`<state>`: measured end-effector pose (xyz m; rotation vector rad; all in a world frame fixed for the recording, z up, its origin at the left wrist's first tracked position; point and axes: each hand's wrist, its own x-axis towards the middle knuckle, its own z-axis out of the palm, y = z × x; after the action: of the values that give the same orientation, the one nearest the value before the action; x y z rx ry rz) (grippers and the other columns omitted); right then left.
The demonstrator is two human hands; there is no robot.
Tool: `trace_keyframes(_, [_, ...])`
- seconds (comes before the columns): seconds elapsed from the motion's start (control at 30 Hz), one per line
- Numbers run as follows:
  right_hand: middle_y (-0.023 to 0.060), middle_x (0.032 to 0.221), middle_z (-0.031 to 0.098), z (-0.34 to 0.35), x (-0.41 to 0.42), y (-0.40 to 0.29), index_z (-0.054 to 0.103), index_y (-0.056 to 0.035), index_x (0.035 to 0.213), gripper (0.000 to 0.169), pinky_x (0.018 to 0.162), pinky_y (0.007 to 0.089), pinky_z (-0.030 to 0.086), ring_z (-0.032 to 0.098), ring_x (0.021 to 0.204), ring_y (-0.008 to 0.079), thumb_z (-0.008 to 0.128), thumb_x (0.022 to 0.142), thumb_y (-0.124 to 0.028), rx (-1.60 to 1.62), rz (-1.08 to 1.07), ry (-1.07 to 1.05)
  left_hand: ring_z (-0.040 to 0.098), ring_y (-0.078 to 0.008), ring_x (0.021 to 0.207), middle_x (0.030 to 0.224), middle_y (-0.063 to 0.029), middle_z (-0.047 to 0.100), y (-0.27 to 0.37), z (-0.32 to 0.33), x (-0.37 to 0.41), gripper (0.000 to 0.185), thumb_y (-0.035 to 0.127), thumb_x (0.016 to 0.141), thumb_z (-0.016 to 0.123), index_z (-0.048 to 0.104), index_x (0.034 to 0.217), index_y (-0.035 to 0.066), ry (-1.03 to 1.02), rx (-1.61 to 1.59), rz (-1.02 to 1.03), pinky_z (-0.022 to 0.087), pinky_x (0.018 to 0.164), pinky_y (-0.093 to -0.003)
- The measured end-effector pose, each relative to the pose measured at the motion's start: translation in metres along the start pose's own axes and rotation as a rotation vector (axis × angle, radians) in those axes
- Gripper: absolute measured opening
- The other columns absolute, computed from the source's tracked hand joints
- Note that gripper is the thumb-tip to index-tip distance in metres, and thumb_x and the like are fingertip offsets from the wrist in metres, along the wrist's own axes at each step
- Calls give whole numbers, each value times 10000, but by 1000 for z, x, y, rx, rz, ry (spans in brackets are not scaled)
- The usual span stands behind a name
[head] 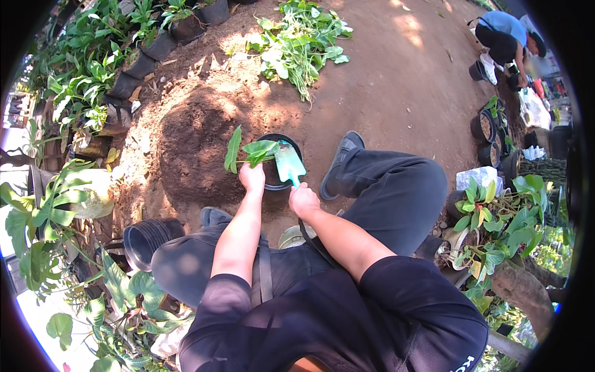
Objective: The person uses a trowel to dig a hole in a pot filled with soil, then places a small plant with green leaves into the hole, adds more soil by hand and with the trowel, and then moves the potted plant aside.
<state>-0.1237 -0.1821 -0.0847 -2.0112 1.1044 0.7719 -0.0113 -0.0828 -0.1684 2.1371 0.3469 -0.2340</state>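
Observation:
My left hand (252,177) grips the stems of a leafy green cutting (258,150) at the left rim of a black plastic pot (297,144). Two or more of its leaves spread beyond my fingers, partly over the pot. In my right hand (304,201) is the handle of a turquoise garden trowel (289,163). The trowel's blade lies over the pot's opening, pointing away from me. What fills the pot is mostly hidden by the blade and leaves. A mound of dark brown soil (195,139) rises just left of the pot.
A heap of leafy cuttings (302,42) lies on the dirt ahead. Stacked black pots (148,242) rest by my left knee. Potted plants (88,83) line the left side; black pots (483,126) stand at right. Farther right, a person (504,37) bends over.

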Motion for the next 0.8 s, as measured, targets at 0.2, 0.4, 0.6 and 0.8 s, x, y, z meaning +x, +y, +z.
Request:
trace_keyframes(0.2, [202,1104,565,4,5,-2,459,-16,1104,381,894,419,418,531,1055,348,365,908,-329,0,30,-54,637,-247,791,832,-135,662,4,-7,-7,232,183,732,662,650,904,28,-14,-47,-10,457,732,-329])
trace_keyframes(0.4, [175,1185,531,-3,28,1,490,-21,1149,392,920,389,408,501,1120,299,397,903,-310,-41,65,-162,630,-227,802,839,-127,663,6,-3,-7,239,179,742,658,645,922,21,-53,12,-14,451,737,-321])
trace_keyframes(0.6, [197,1151,544,-9,9,0,479,4,1113,391,911,396,411,507,1101,332,372,902,-308,-21,2,-107,628,-277,824,826,-147,657,-4,-3,-4,245,215,735,656,648,899,34,-49,-19,-5,453,740,-349])
trace_keyframes(0.8, [195,1113,564,16,-4,-2,461,-6,1105,409,897,404,419,529,1070,336,374,897,-347,1,82,-51,626,-177,758,826,-101,668,-5,-3,-6,247,193,753,659,643,920,11,-37,-5,0,448,709,-297])
